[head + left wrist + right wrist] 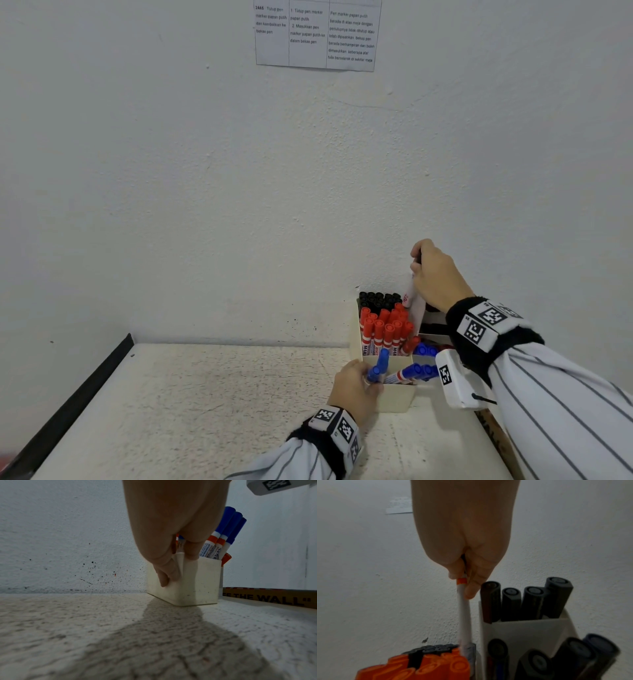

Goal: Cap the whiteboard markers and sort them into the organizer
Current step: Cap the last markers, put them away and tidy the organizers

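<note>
A cream organizer [394, 397] stands on the table against the wall. It holds black markers [378, 299] at the back, red markers [387, 332] in the middle and blue markers [416, 371] in front. My left hand [354, 390] is at its front-left corner, fingers curled over the rim of the organizer [197, 582], gripping a blue marker [378, 368]. My right hand [436, 274] is raised above the back compartments and grips a black-capped marker [412, 301] upright. In the right wrist view that marker [464, 615] points down between the red markers [428, 666] and a white divider [522, 628].
A printed sheet [317, 34] hangs on the wall above. A brown cardboard box [274, 597] lies right of the organizer. The speckled table [205, 394] has a black edge [68, 404] on its left. More black markers [534, 601] stand in the right compartments.
</note>
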The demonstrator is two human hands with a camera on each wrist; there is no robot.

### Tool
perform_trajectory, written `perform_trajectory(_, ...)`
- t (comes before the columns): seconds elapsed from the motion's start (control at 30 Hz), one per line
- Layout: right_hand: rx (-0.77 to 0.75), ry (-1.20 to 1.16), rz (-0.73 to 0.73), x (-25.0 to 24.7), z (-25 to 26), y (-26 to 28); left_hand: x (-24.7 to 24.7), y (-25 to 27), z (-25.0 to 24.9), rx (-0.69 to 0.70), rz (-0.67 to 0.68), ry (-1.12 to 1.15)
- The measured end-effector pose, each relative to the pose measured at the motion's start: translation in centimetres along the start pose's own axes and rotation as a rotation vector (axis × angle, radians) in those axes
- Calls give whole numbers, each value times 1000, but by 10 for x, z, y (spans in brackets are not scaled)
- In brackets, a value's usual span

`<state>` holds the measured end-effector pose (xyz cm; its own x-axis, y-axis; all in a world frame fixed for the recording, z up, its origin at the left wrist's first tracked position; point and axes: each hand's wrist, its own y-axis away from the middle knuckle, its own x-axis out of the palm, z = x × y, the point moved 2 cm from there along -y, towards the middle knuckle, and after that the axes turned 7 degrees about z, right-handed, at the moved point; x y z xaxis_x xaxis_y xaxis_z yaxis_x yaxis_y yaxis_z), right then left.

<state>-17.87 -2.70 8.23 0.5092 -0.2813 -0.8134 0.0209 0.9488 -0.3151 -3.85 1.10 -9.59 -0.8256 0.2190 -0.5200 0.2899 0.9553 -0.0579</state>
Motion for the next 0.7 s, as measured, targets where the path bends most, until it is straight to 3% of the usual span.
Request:
perform_trajectory(0.13,44,-84,73,8,-2,2,0,0,0,-21,11,22)
perform_trajectory(0.3,34,-40,43,11,2,1,-1,0,1,-3,11,21)
perform_trajectory(0.5,49,-23,-117,-1,0,-2,0,1,2,0,15,34)
perform_trajectory(0.7,-1,-75,-33,8,-5,0,-1,1,2,1,3,15)
